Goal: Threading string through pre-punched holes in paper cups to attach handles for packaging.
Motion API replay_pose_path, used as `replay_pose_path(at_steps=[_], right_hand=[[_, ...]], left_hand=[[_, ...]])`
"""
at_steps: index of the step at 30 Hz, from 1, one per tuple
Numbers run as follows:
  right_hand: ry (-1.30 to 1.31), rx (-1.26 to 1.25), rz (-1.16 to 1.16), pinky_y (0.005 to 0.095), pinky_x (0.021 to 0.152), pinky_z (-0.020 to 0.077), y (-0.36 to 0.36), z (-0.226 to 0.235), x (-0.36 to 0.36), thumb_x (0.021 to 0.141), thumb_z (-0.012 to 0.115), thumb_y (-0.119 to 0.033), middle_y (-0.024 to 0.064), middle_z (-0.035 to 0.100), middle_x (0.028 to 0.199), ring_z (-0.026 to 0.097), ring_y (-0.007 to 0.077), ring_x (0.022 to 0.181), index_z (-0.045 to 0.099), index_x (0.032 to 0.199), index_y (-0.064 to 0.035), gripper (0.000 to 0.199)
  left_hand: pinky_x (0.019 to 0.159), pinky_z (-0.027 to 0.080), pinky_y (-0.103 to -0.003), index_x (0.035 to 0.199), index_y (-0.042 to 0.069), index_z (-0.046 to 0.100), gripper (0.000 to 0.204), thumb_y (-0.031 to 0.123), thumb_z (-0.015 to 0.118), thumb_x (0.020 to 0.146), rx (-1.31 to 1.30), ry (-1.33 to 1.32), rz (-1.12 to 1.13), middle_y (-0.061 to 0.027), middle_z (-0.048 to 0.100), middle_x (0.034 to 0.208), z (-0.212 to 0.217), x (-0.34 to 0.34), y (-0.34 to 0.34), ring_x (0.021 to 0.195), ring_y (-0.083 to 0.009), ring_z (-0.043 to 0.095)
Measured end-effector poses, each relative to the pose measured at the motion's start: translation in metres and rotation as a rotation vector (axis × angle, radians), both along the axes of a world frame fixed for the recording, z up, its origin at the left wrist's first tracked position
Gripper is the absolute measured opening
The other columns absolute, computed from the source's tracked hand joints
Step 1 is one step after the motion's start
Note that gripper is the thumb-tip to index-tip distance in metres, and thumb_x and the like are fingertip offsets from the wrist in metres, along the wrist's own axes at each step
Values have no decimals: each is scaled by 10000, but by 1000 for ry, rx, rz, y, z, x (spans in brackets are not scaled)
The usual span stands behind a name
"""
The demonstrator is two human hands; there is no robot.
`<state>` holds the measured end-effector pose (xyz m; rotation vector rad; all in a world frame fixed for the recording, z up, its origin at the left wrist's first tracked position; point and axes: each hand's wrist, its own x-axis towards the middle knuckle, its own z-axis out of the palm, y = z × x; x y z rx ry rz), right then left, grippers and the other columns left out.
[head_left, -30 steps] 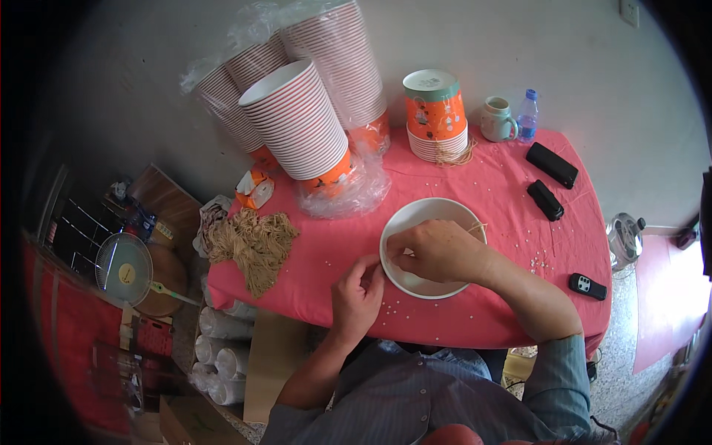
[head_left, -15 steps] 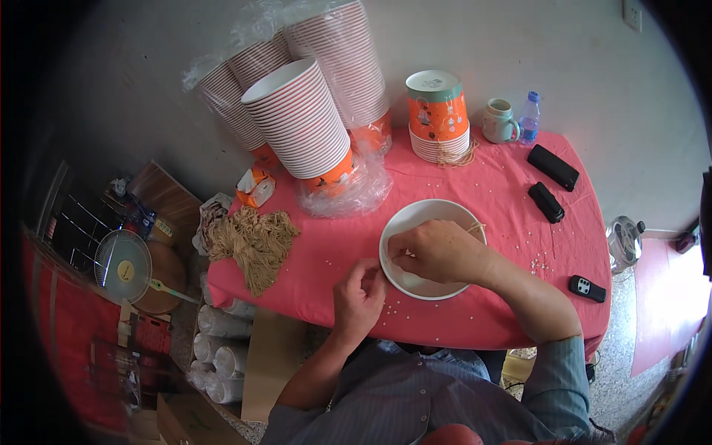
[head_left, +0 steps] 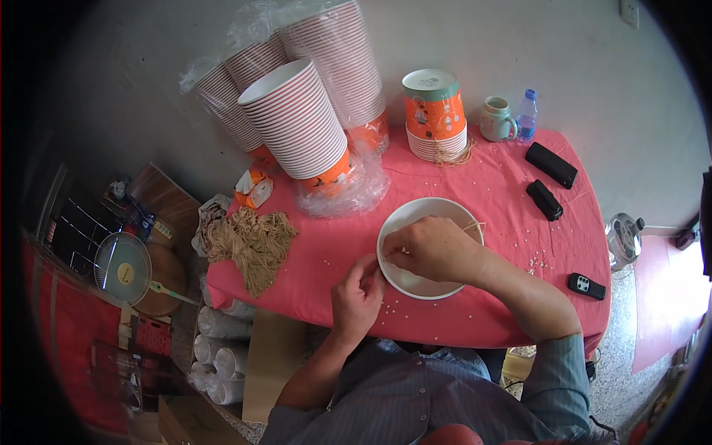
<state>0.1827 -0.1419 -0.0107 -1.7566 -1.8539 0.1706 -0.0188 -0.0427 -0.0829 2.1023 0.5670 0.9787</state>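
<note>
A white round tub (head_left: 419, 294), like a paper bucket seen through its mouth, stands near the front of the pink-covered table. My right hand (head_left: 439, 251) reaches over its right side into the mouth, with bent fingers pressed together near the left inner wall; what they hold is hidden. Against the outside of the left rim, my left hand (head_left: 356, 302) has thumb and fingers curled at the edge, steadying it. Thin tan strands (head_left: 475, 225) stick out at the tub's right inner edge. Small white beads (head_left: 538, 261) lie scattered on the cloth.
A heap of tan cord (head_left: 256, 248) lies at left. Tall stacks of paper buckets (head_left: 293, 122) in plastic stand behind it. Upturned orange buckets (head_left: 434, 111), a mug (head_left: 495, 120), a bottle (head_left: 526, 117), black cases (head_left: 550, 165) and a small remote (head_left: 587, 286) sit right.
My left hand has shifted very slightly up at the rim. My right hand stays inside the tub with little change; the whole view has moved a touch.
</note>
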Motion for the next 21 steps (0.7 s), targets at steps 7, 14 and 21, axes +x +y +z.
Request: replay_pose_path(at_steps=[7,14,21], right_hand=[[2,-33,-17,501,777,605,0,-1,0,951,734,-242,116,792,883,773,357,819,816,1043,-182,138],[58,-83,-10,504,815,602,-3,5,3,949,723,-217,129,801,931,779,357,867,813,1055,-159,151],[36,-138,-9,508,840,602,-2,8,4,931,748,-225,152,805,954,784,361,904,812,1108,-154,201]], left_hand=[[711,604,-374,1183,9,722,168,29,729,1017,37,59,25,-174,804,948,10,2,0,844,-248,817],[710,552,-281,1107,7,667,49,42,667,1073,-218,-99,-47,-46,745,918,-1,-4,11,798,-97,699],[702,571,-254,1135,38,635,59,84,645,1099,-432,-202,-32,-47,742,1014,-14,-21,24,825,-74,672]])
